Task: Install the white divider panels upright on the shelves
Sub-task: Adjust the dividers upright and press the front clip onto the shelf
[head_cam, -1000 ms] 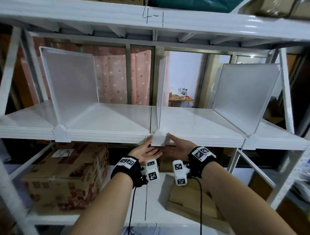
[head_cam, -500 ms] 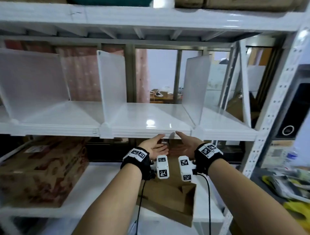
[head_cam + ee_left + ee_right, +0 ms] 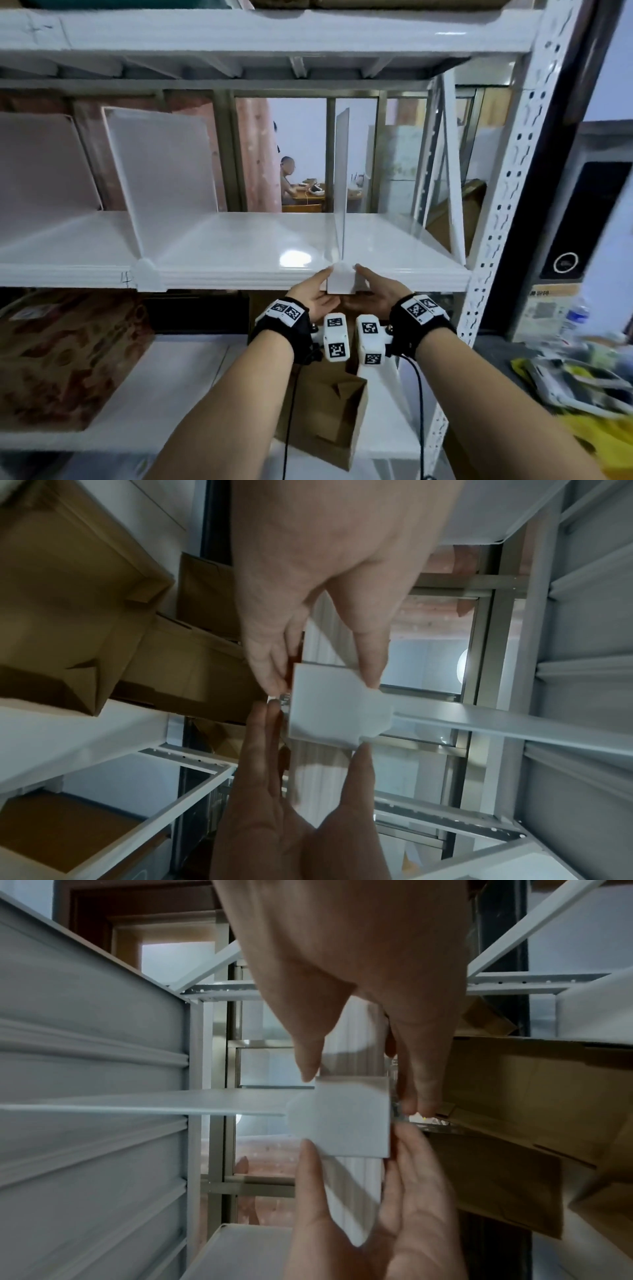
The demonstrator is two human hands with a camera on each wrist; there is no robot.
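Note:
A white divider panel stands upright on the white shelf, seen edge-on. Its white front clip sits over the shelf's front lip. My left hand pinches the clip's left side, thumb on top and fingers beneath. From the other side my right hand pinches it the same way. The left wrist view has the clip between my left hand and the right one below. The right wrist view shows the clip under my right hand. More dividers stand further left.
The perforated shelf upright rises close to the right, with another panel beside it. On the lower shelf sit a printed carton and an open brown box. A person sits at a desk behind the shelf.
My view has swung right along the shelf. Both hands left the earlier divider's clip, passed along the shelf lip, and now hold the clip of the divider further right.

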